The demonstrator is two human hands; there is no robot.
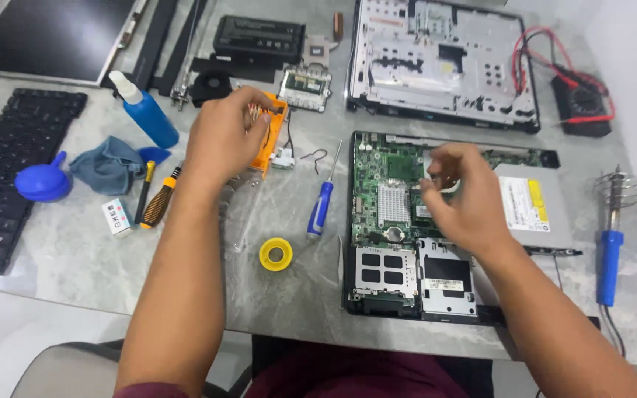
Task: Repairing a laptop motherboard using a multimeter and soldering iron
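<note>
The grey marbled surface [289,295] carries a taken-apart laptop, and I use the green motherboard [388,195] in its black base as the landmark. Behind the motherboard lies the silver laptop chassis [440,63], and far to its left is the black keyboard [9,177]. To the right of the motherboard, touching its edge, sits the silver optical drive [532,206], and further right a blue soldering iron [610,258] rests in its coil stand. Left of the motherboard stand a blue bottle [145,114] and an orange case [270,140], then a blue screwdriver [321,206] just beside the board, and a small yellow tape roll [275,254] in front of it. The left hand [226,140] is curled around the orange case and grasps it. The right hand [466,195] hovers over the upper right part of the motherboard with fingers pinched; it is blurred, so I cannot tell if it holds something. I judge that the work is at a small part on the board, and the next move needs fine, steady fingers.
</note>
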